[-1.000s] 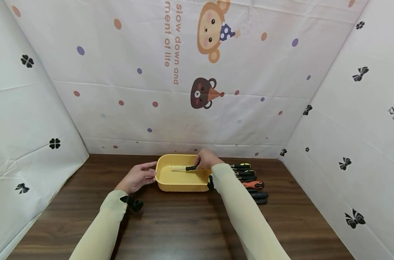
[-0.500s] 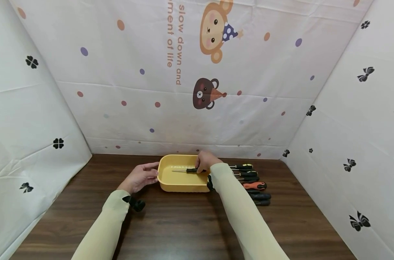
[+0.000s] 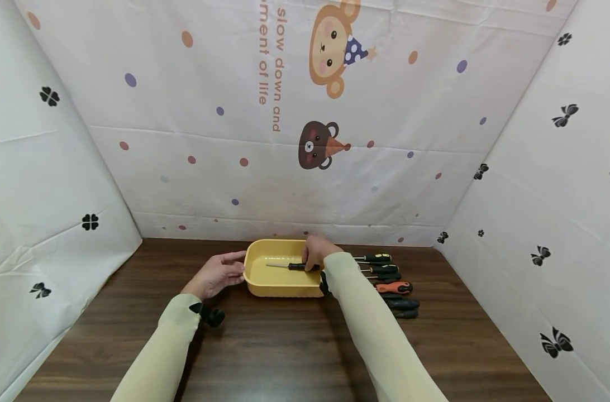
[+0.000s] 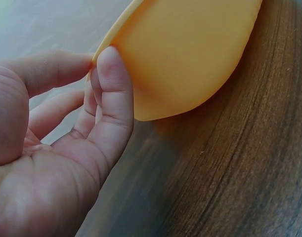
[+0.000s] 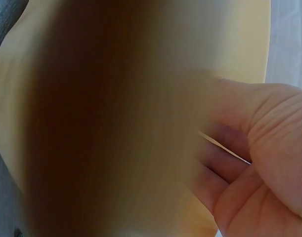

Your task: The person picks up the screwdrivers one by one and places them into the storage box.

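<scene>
Inside the tray (image 3: 285, 291), the right hand (image 3: 320, 250) grips a screwdriver (image 3: 297, 267)

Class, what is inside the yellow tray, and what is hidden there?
The yellow tray holds a black-handled screwdriver, shaft pointing left. The right grip hides part of its handle; grip and right sleeve cover part of the tray's right end; anything beneath is unseen.

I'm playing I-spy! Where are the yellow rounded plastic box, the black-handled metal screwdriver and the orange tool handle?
Yellow rounded plastic box (image 3: 285, 291), head view: front outer wall.
Black-handled metal screwdriver (image 3: 295, 267), head view: its handle.
Orange tool handle (image 3: 392, 287), head view: middle of grip.
</scene>
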Available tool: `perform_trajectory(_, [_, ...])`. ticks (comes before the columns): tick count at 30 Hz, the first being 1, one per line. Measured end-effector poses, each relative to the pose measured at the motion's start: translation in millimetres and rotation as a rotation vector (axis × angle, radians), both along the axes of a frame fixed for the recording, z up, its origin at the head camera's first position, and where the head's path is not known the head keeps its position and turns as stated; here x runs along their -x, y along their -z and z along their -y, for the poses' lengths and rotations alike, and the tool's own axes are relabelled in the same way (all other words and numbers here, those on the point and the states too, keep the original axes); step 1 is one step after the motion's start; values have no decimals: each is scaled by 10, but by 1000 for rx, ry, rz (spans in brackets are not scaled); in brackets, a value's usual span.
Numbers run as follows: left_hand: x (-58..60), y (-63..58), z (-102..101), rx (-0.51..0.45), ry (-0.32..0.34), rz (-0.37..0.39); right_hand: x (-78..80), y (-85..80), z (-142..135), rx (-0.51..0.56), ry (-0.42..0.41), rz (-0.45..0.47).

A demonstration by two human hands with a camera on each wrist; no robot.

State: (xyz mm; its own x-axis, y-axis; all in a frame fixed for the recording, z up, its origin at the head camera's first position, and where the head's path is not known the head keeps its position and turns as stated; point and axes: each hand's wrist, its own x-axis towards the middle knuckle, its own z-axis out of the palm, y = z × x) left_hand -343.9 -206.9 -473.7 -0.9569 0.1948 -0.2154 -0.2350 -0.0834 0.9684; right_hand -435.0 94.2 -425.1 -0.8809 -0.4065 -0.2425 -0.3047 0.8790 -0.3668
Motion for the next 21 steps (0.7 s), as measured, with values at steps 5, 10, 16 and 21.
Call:
perform_trajectory(5, [-6, -9, -11, 0, 4, 3, -15, 16, -13, -6, -3, -13])
perform_trajectory(10, [-15, -17, -21, 1, 7, -1, -37, 17, -31, -7, -1, -24])
perform_trajectory(16, [-13, -11, -22, -7, 5, 3, -88, -18, -55, 28, -1, 0])
perform_trajectory(21, [-10, -1, -13, -3, -2, -4, -118, -60, -69, 15, -48, -30])
